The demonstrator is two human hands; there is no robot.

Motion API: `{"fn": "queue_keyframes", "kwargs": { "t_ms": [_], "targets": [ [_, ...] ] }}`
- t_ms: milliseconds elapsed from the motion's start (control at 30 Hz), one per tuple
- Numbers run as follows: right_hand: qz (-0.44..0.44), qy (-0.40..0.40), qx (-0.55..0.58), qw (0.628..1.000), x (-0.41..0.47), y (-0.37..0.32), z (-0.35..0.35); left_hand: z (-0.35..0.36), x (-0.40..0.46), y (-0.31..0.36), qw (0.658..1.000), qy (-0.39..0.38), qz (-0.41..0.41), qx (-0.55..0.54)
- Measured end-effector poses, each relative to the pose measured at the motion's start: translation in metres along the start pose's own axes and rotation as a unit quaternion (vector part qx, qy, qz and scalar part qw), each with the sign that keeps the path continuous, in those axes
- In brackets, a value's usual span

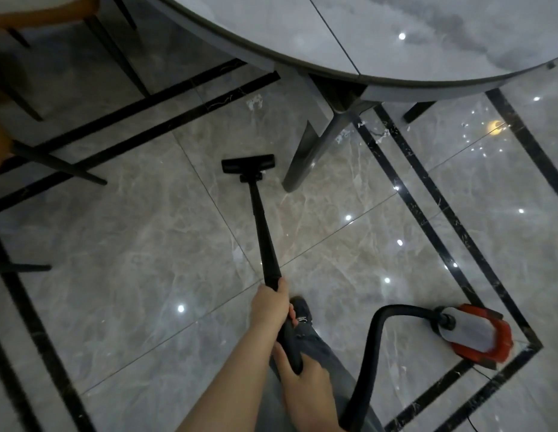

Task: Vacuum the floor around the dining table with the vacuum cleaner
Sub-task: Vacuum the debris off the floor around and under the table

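Nearest the camera, the right hand (305, 374) curled round the lower end of the black wand (265, 241), where the black hose (372, 347) joined it. Just ahead, the left hand (271, 305) gripped the wand higher up, fingers wrapped round it and thumb laid along the tube. Below the hands showed a leg in dark jeans (315, 344) and a dark shoe (301, 308) (partly hidden by the wand).

The hose arched up to the right and ran into the vacuum cleaner body (472, 333), red and grey, which sat on the glossy marble-look floor (131, 275) well to the right of the hands, over a black inlay stripe.

The wand slanted forward to the floor nozzle (248, 163), flat on the tiles just left of the grey table leg (309, 157), near it but not touching. White specks of debris (254, 102) lay on the floor beyond the nozzle and by the leg.

Farthest off, the round dining table (396, 42) with its grey marbled top filled the upper right, and dark chair legs (53, 163) stood at the left.
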State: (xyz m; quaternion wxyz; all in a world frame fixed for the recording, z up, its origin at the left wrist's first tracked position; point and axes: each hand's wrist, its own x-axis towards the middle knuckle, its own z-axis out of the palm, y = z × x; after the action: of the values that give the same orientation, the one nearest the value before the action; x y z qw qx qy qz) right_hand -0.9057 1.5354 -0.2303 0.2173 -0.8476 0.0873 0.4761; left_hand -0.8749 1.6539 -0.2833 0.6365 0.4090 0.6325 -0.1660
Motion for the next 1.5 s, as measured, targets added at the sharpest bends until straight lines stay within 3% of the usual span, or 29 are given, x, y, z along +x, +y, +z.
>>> {"fn": "queue_keyframes", "kwargs": {
  "t_ms": [167,333,600,667,733,933,1100,1267,1400,1500],
  "targets": [
    [-0.041,-0.031,0.074,0.996,0.021,-0.056,0.003,-0.019,0.022,0.062,1.000,-0.003,0.029,-0.010],
    [-0.109,-0.010,0.092,0.990,0.068,-0.114,0.007,-0.029,0.051,0.133,0.999,-0.018,0.029,-0.041],
    [-0.024,0.025,0.071,0.997,0.034,-0.078,0.012,-0.027,0.008,0.088,0.994,-0.016,0.061,0.091],
    [-0.039,0.019,0.074,0.996,0.046,-0.094,0.013,-0.032,0.014,0.097,0.965,0.043,0.109,0.235],
    [-0.074,0.011,0.088,0.993,0.066,-0.122,0.010,-0.040,0.021,0.112,0.940,0.092,0.151,0.290],
    [-0.128,0.015,0.098,0.987,0.146,-0.232,-0.022,-0.062,0.042,0.145,0.965,0.124,0.224,0.062],
    [-0.103,0.009,0.120,0.987,0.116,-0.194,-0.008,-0.063,0.061,0.135,0.981,0.082,0.151,-0.091],
    [-0.036,0.071,0.131,0.988,0.071,-0.127,0.013,-0.052,0.057,0.132,0.991,-0.019,0.076,-0.109],
    [-0.080,0.070,0.184,0.977,0.095,-0.166,0.003,-0.051,0.057,0.133,0.987,-0.037,0.082,-0.134],
    [-0.125,0.067,0.155,0.978,0.109,-0.187,-0.004,-0.051,0.058,0.130,0.982,-0.031,0.092,-0.164]
  ]
}}
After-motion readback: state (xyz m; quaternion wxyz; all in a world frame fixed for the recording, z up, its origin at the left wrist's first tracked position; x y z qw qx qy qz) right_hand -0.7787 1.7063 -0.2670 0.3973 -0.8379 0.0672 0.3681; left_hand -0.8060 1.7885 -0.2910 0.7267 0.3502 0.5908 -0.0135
